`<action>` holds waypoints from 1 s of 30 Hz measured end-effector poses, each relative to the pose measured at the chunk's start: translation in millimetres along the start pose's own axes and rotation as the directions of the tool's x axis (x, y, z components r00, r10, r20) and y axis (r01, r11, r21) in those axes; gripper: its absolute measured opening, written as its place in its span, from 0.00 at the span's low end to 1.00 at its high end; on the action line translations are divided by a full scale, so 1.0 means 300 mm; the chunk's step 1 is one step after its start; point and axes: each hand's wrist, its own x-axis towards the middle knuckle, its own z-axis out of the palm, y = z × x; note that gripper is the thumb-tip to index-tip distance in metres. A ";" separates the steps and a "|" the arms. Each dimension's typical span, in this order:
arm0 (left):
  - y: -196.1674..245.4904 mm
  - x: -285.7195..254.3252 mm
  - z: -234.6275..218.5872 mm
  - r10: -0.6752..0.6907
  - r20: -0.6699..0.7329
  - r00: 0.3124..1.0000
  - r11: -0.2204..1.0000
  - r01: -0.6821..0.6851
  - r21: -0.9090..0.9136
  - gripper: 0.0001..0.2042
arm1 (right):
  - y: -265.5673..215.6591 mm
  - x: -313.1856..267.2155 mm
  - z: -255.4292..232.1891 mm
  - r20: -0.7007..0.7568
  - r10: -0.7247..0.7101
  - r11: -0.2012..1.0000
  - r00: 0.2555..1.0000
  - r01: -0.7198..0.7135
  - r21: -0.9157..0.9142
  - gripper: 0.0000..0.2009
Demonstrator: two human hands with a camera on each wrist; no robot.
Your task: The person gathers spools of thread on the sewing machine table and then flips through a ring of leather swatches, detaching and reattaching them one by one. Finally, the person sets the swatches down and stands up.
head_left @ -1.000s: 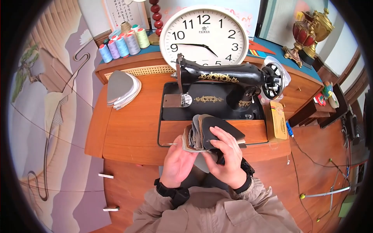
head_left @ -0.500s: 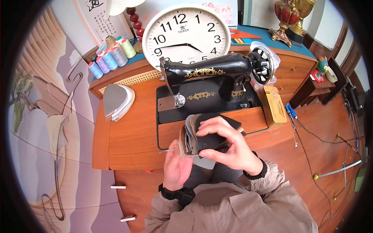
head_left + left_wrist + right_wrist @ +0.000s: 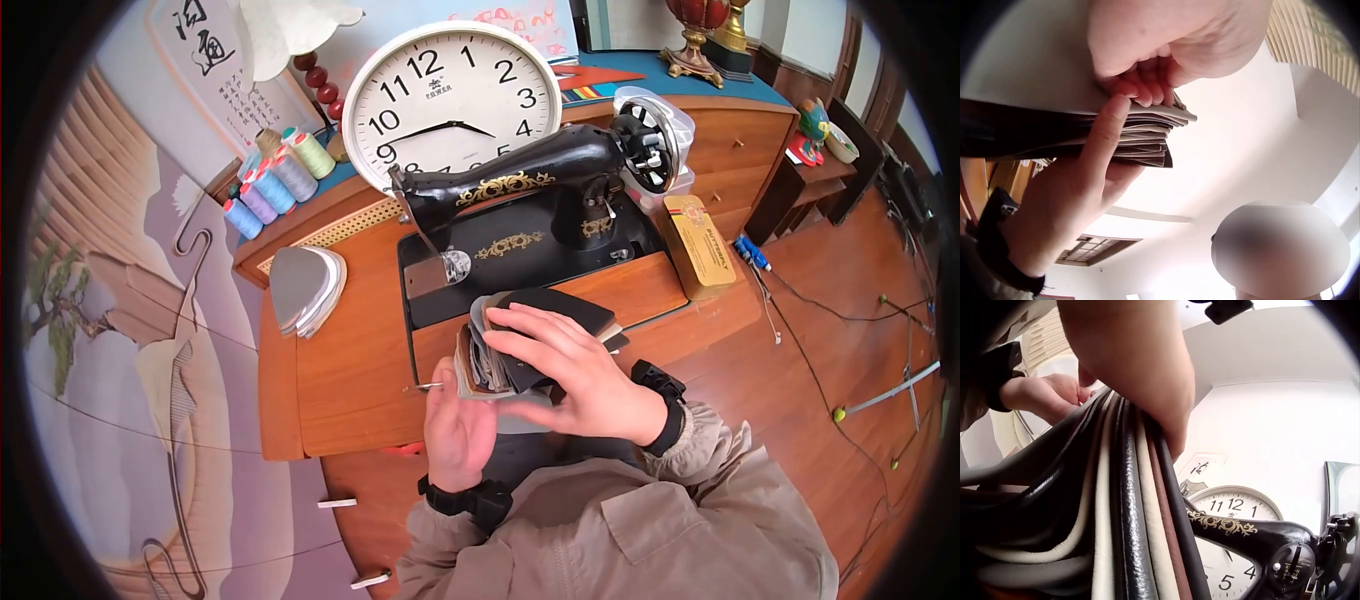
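Note:
A thick stack of cut leather pieces (image 3: 548, 305), black on top with grey, cream and brown layers, is held between both hands in front of the sewing machine (image 3: 510, 190). My left hand (image 3: 460, 430) grips its near left corner, fingers curled against the pale outer piece (image 3: 1035, 56) in the left wrist view. A thin light rod (image 3: 425, 387) shows beside the left fingertips. My right hand (image 3: 575, 375) spans the stack, fingers over the black face and thumb along the near side. In the right wrist view, the layered edges (image 3: 1129, 506) fan out below the right hand.
A second pile of leather pieces (image 3: 305, 285) lies on the table's left. A yellow tin (image 3: 700, 248) stands right of the machine. Behind are thread spools (image 3: 270, 185) and a large clock (image 3: 455, 100). Cables (image 3: 830, 300) run across the floor at right.
The head view has swung, shifting the room leftward and tilting it. My right fingers arched over the stack half a second ago and now lie straighter across it. The left hand keeps its grip.

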 end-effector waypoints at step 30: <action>0.187 -0.016 0.035 0.258 0.325 0.910 0.044 -0.348 0.937 0.03 | -0.007 0.025 0.117 0.034 -0.009 0.917 0.999 0.022 -0.399 0.25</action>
